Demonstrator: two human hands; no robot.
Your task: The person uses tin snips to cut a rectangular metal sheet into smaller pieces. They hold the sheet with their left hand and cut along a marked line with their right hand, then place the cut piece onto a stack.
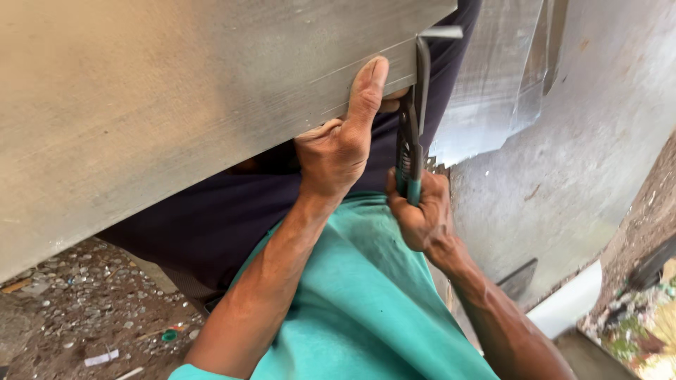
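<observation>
Metal sheet (162, 105) fills the upper left of the frame, its lower edge slanting up toward top centre. Left hand (338, 148), centre frame: grip clamped on that edge, thumb pressed flat on the face, fingers hidden behind. Just right of it, right hand (419, 214) grip closed round the green handles of the tin snips (412, 134), blades pointing up at the sheet's right corner. A thin curled strip (440, 32) stands off there, top centre. Judgement: cut reaches only the corner; most of the edge looks uncut.
</observation>
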